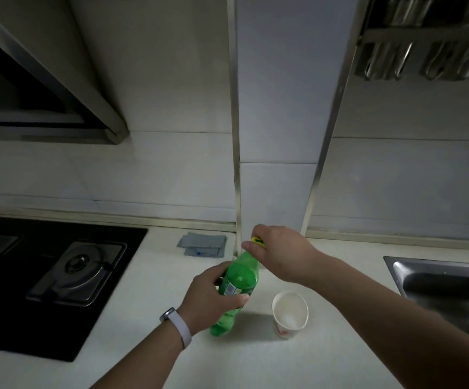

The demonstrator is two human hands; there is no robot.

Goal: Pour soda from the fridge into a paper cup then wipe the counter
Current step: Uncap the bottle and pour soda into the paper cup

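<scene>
A green soda bottle [237, 282] stands on the white counter [154, 327], leaning slightly right. My left hand [209, 297] grips its labelled middle. My right hand [279, 252] closes over the yellow cap [257, 240] at its top. A white paper cup [290, 314] stands upright just right of the bottle, apart from it; its inside looks white and I cannot tell if it holds liquid. A grey folded cloth [202, 244] lies by the wall behind the bottle.
A black gas hob [45, 276] fills the counter's left side. A steel sink [449, 287] lies at the right edge. A range hood [36, 88] hangs upper left, and a metal rack [424, 37] upper right.
</scene>
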